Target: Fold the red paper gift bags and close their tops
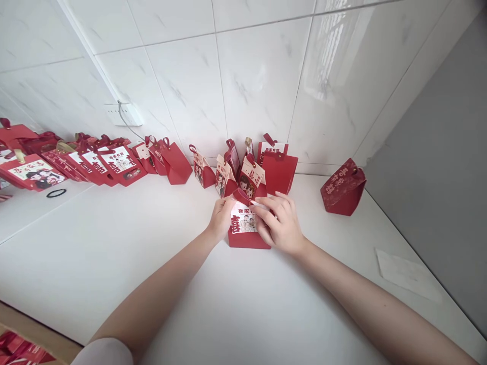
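Note:
A red and white gift box (249, 240) with a printed couple and Chinese characters stands upright on the white table in front of me. My left hand (221, 217) pinches its upper left edge. At the upper right, my right hand (280, 223) has its fingers closed on the box's top by the dark red ribbon (242, 196). Part of the printed front is hidden behind the right fingers. Just behind stand smaller gift boxes, among them a cream and red one (251, 178) with cartoon faces, and a larger red box (280, 170).
Several red gift boxes (117, 161) are lined up along the tiled wall at left, near a black ring (56, 193). One dark red box (343, 187) stands at right. A socket (124, 115) with a cable is on the wall. A carton (36, 329) of red items sits lower left.

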Demonstrator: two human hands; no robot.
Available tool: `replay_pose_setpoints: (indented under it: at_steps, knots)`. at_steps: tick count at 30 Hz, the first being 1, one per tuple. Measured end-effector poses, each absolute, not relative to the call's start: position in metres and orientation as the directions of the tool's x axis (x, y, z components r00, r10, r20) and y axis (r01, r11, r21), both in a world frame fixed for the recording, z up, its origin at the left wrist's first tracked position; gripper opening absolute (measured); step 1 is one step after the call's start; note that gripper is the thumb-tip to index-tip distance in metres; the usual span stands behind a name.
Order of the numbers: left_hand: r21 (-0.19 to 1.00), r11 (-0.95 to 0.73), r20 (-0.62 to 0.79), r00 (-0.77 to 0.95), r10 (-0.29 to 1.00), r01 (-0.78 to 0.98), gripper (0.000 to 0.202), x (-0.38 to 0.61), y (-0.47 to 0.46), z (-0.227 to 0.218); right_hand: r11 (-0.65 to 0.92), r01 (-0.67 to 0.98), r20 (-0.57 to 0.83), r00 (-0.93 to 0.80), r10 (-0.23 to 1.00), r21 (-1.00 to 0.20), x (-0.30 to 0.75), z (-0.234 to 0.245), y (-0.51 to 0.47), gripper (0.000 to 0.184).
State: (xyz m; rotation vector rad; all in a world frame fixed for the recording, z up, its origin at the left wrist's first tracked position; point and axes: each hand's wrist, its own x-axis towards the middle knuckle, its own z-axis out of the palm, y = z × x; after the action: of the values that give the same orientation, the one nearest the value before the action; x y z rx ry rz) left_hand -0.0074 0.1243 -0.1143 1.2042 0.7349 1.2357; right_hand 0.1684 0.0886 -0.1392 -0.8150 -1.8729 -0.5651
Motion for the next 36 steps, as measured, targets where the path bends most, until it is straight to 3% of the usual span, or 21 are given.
replay_pose_setpoints:
  at_steps: [6, 11, 23, 25, 26, 27, 28, 30, 32, 33, 35, 36]
  knots:
    - [0.942, -0.088, 0.169, 0.233, 0.958, -0.323, 0.039, -0.006, 0.123, -0.111, 0.66, 0.751, 0.9, -0.305, 0.312, 0.026, 0.168, -0.136, 0.087, 0.052]
    - [0.949, -0.119, 0.181, 0.197, 0.963, -0.291, 0.04, -0.006, 0.126, -0.116, 0.678, 0.735, 0.886, -0.325, 0.33, 0.017, 0.168, -0.126, 0.084, 0.044]
    - [0.965, -0.125, 0.202, 0.351, 0.914, -0.229, 0.048, -0.012, 0.128, -0.11, 0.767, 0.641, 0.876, -0.351, 0.331, -0.033, 0.173, -0.134, 0.091, 0.027]
    - [0.967, -0.145, 0.215, 0.367, 0.905, -0.211, 0.058, -0.03, 0.143, -0.1, 0.768, 0.638, 0.873, -0.344, 0.346, -0.053, 0.172, -0.136, 0.091, 0.03]
    - [0.964, -0.167, 0.226, 0.314, 0.922, -0.205, 0.067, -0.045, 0.154, -0.094, 0.766, 0.639, 0.87, -0.34, 0.358, -0.065, 0.172, -0.136, 0.09, 0.033]
    - [0.964, -0.187, 0.218, 0.155, 0.964, -0.189, 0.073, -0.061, 0.165, -0.087, 0.763, 0.642, 0.866, -0.336, 0.369, -0.076, 0.171, -0.136, 0.09, 0.036]
    - [0.967, -0.196, 0.181, -0.105, 0.978, -0.162, 0.071, -0.077, 0.176, -0.082, 0.76, 0.644, 0.862, -0.333, 0.382, -0.087, 0.171, -0.136, 0.089, 0.039]
    - [0.984, -0.157, 0.09, -0.51, 0.855, -0.089, 0.058, -0.101, 0.192, -0.071, 0.754, 0.647, 0.854, -0.325, 0.408, -0.114, 0.169, -0.136, 0.089, 0.043]
    - [0.989, -0.133, 0.066, -0.611, 0.789, -0.064, 0.051, -0.104, 0.192, -0.063, 0.752, 0.645, 0.855, -0.308, 0.418, -0.135, 0.168, -0.138, 0.089, 0.045]
    - [0.988, -0.15, 0.1, -0.562, 0.821, -0.044, 0.049, -0.097, 0.186, -0.059, 0.753, 0.643, 0.859, -0.3, 0.415, -0.139, 0.168, -0.139, 0.089, 0.046]
    - [0.957, -0.279, 0.288, -0.156, 0.945, 0.077, 0.051, -0.071, 0.163, -0.051, 0.754, 0.644, 0.868, -0.293, 0.402, -0.132, 0.168, -0.142, 0.09, 0.049]
    - [0.907, -0.383, 0.375, 0.082, 0.924, 0.176, 0.046, -0.056, 0.149, -0.048, 0.753, 0.646, 0.871, -0.293, 0.393, -0.123, 0.168, -0.143, 0.091, 0.052]
